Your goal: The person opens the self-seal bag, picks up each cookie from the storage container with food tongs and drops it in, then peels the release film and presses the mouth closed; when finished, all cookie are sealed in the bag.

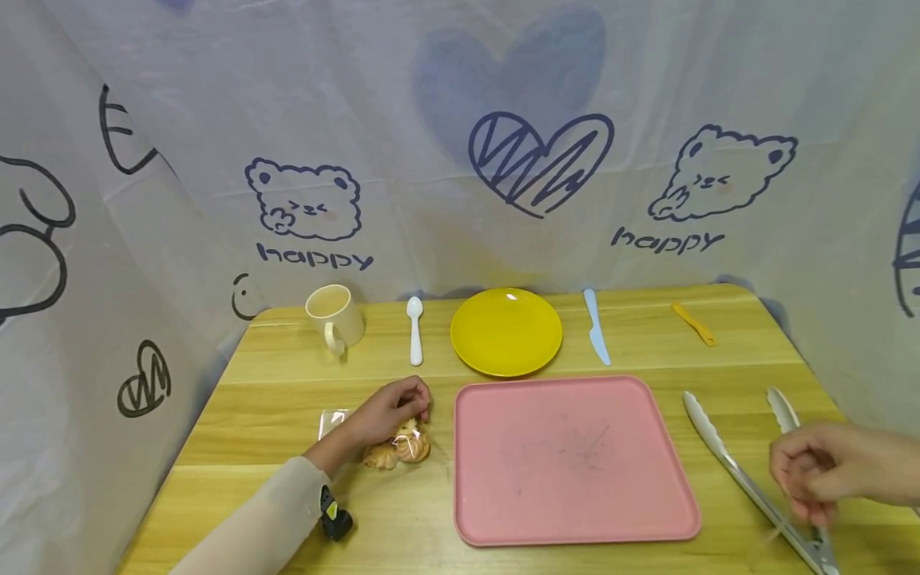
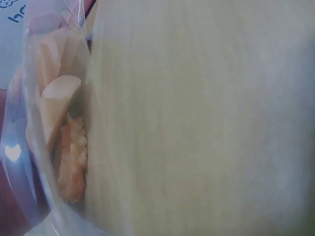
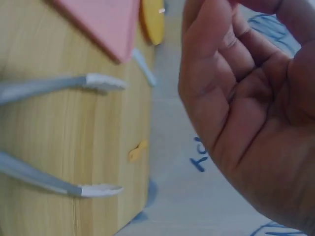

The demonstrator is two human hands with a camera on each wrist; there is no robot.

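Note:
On the table left of the pink tray, my left hand [image 1: 394,411] grips a clear plastic bag [image 1: 334,417] with its fingers curled. Inside the bag are golden piped cookies [image 1: 411,442], also visible in the left wrist view as ridged cookies [image 2: 73,160] behind the shiny film. My right hand [image 1: 837,467] hovers over the metal tongs [image 1: 747,487], its fingers loosely bent, with nothing seen in the palm. Below its fingertips, a thin pale streak [image 1: 773,532] shows blurred. The tongs lie spread apart, their scalloped tips pointing away from me.
A pink tray [image 1: 575,463] lies mid-table. Along the back edge are a cream mug [image 1: 338,318], a white spoon [image 1: 415,329], a yellow plate [image 1: 506,331], a light blue knife [image 1: 596,327] and a small orange-yellow utensil [image 1: 693,323]. A printed cloth [image 1: 431,216] hangs behind the table.

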